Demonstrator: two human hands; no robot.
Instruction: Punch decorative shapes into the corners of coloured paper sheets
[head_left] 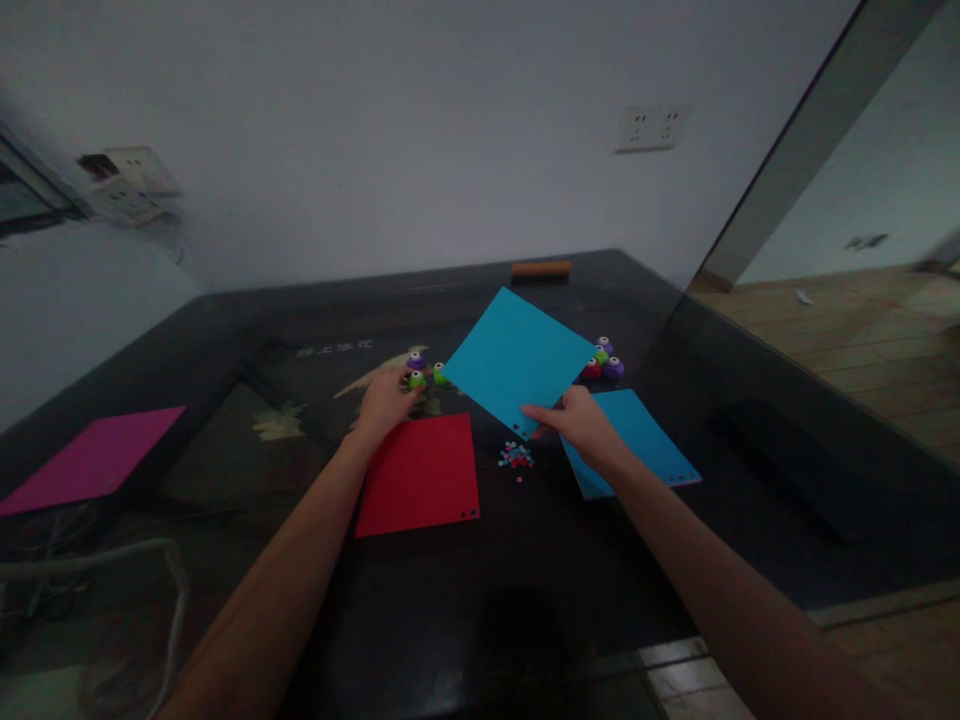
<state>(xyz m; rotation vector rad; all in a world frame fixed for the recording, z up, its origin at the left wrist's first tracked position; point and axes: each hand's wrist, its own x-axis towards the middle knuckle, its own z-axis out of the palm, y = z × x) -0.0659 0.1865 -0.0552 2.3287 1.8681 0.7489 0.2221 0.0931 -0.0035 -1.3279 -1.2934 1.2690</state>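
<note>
Blue sheet (517, 358) pinched at its near corner by right hand (581, 425), raised and tilted above black table (525, 600), far corner toward 12 o'clock, small punched holes along the near edge. Spread out flat at 9 o'clock, well apart: magenta sheet (94, 458), touching the table's left edge. Just below left hand (386, 400): red sheet (420, 472), flat, two holes at its near right corner. Partly under the right wrist at 3 o'clock: second blue sheet (641, 435), flat. Left hand curled over green punch (417, 380), fingers closed on it, beside purple punch (415, 360) and another green one (439, 375). Clustered at 1 o'clock past the raised sheet's right edge: more small punches (604, 360). Scattered between red and second blue sheets: paper bits (515, 457). Wide bare table toward 6 o'clock and along the right side.
</note>
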